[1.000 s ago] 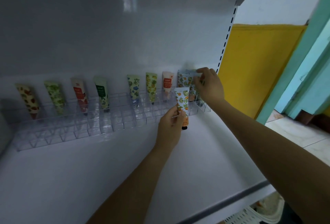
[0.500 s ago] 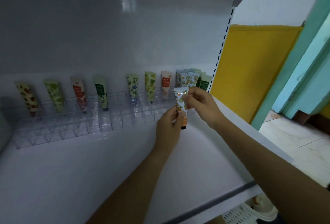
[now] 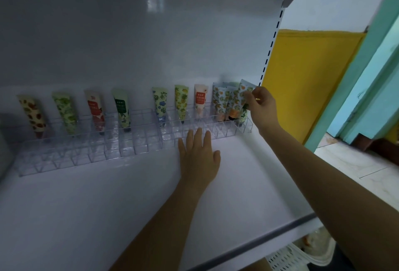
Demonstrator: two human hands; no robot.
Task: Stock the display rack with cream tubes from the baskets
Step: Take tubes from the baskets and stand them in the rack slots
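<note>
You're pinching the orange-print tube by its top edge in your right hand grip, at the display rack right end | tube is standing crimp-up, long axis leaning back, just left of the grip | left hand is lying flat at the rack front, holding nothing | judging: straight push down is coming.

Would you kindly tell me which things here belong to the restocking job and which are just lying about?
Job: clear display rack; stocked tubes; orange-print tube pinched by right hand; left hand, fingers straight, at rack's front; white basket below.
Bystanders: yellow wall; teal door frame; tiled floor.
</note>
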